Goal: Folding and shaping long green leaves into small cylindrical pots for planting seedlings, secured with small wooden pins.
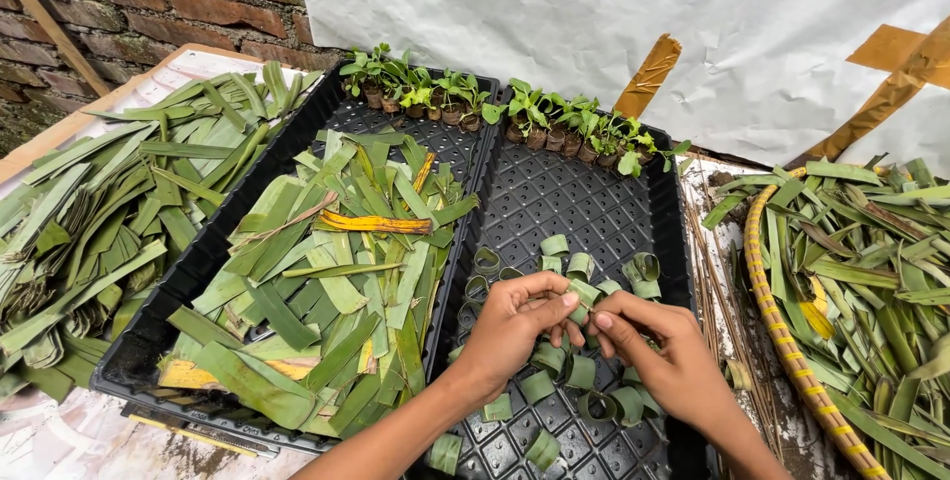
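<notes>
My left hand (515,327) and my right hand (668,356) meet over the right black tray (584,198), their fingertips pinching one small green leaf ring (584,294) between them. Several more rolled leaf rings (564,371) lie scattered on the tray's grid floor below and around the hands. The left black tray (213,252) beside it holds a heap of cut green leaf strips (336,272), one yellowed strip (376,224) among them.
Small seedlings in leaf pots (515,114) line the far ends of both trays. Loose leaf strips pile up at the left (89,213) and right (871,272). A yellow woven basket rim (777,332) and thin sticks lie right of the trays. Brick wall and white sheet behind.
</notes>
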